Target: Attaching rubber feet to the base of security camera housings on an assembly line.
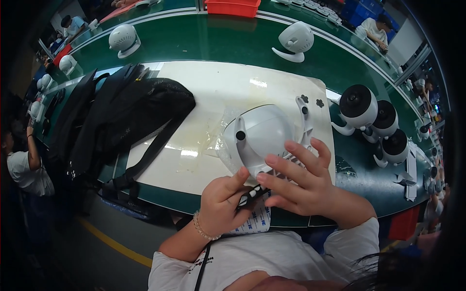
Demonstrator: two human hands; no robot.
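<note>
My left hand is closed on a dark strip with whitish oval spots, just above the table's front edge. A white sheet with blue print hangs below that hand. My right hand has its fingers spread over the near side of a rounded white appliance housing; whether the fingertips touch it I cannot tell. The housing lies on the pale board, with a black round pad on its white curved leg. Beside it is another white curved part with a black pad, partly behind my right fingers.
Black bags or cloth cover the left of the pale board. Several white fans with black fronts stand at right. White units sit on the green belt, with a red bin beyond. Other people work around.
</note>
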